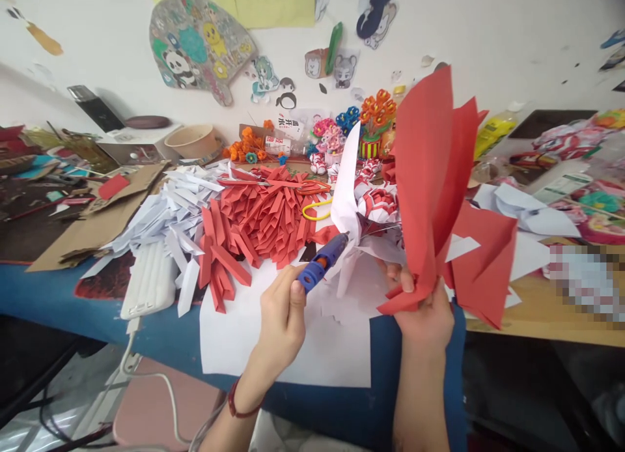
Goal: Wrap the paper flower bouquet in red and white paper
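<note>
My left hand is closed round the handle of a blue and orange glue gun, whose nozzle points up and right toward a white paper piece. My right hand grips the pinched lower end of a bunch of large red paper sheets, held upright above the table edge. A white sheet lies flat under both hands on the blue table.
Piles of folded red paper strips and white strips cover the table's middle. A white power strip lies at the front left. Cardboard sits left, paper flowers at the back, crumpled papers to the right.
</note>
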Available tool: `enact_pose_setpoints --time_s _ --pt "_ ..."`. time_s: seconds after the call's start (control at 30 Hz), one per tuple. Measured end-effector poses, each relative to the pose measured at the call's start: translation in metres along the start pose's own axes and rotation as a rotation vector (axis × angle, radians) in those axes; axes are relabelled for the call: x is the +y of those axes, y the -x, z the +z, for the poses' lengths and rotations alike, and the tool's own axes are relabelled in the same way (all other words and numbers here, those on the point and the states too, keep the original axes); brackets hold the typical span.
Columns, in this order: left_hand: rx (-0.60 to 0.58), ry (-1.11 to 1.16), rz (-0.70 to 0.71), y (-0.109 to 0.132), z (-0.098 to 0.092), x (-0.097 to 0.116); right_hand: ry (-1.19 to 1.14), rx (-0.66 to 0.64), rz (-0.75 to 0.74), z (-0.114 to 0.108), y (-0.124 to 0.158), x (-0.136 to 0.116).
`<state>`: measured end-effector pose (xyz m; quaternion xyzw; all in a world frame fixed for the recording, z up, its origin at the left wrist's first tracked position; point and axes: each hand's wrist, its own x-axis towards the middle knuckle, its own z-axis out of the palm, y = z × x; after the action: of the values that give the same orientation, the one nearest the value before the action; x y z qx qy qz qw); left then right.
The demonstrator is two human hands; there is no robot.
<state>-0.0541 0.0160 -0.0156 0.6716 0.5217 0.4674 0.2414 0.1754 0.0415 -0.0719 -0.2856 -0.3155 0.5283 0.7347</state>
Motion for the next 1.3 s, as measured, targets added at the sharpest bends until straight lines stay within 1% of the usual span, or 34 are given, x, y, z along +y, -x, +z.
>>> enact_pose_setpoints --time_s 0.1,0.17,0.33,0.5,0.67,0.8,0.9,1.0,1.07,1.13,1.23,1.3 --pt "-0.042 -0.039 -0.01 -0.001 0.003 0.0 0.017 0.018 0.014 0.0 0.0 0.0" --pt "-0.048 -0.058 -0.014 0.0 0.002 0.001 0.024 0.025 0.022 -0.001 -0.001 0.0" --pt "0.009 -0.07 0.009 0.001 0.003 0.003 0.003 0.002 0.004 -0.003 -0.001 0.002" --pt "-0.019 -0.11 0.03 0.0 0.006 0.004 -0.003 -0.007 0.008 -0.004 -0.001 0.002" --pt "0.018 -0.133 0.059 0.001 0.004 0.005 -0.001 0.007 0.0 -0.003 0.0 0.001" --pt "0.01 -0.157 0.05 0.009 -0.009 0.007 -0.018 0.006 0.006 -0.003 -0.001 0.001" --pt "0.099 -0.2 0.078 0.016 -0.025 0.002 -0.01 0.035 0.003 -0.002 -0.002 -0.001" --pt "0.172 -0.249 0.144 0.013 -0.037 -0.008 -0.023 0.076 -0.018 0.0 -0.004 -0.004" --pt "0.149 -0.309 0.162 0.005 -0.04 -0.016 -0.062 0.107 -0.035 0.001 -0.006 -0.007" --pt "0.077 -0.404 0.19 -0.005 -0.037 -0.024 -0.111 0.137 -0.044 0.001 -0.008 -0.01" --pt "-0.043 -0.59 0.272 -0.017 -0.025 -0.033 -0.167 0.155 -0.045 0.0 -0.009 -0.011" --pt "-0.08 -0.718 0.314 -0.022 -0.015 -0.037 -0.177 0.147 -0.043 0.0 -0.01 -0.01"
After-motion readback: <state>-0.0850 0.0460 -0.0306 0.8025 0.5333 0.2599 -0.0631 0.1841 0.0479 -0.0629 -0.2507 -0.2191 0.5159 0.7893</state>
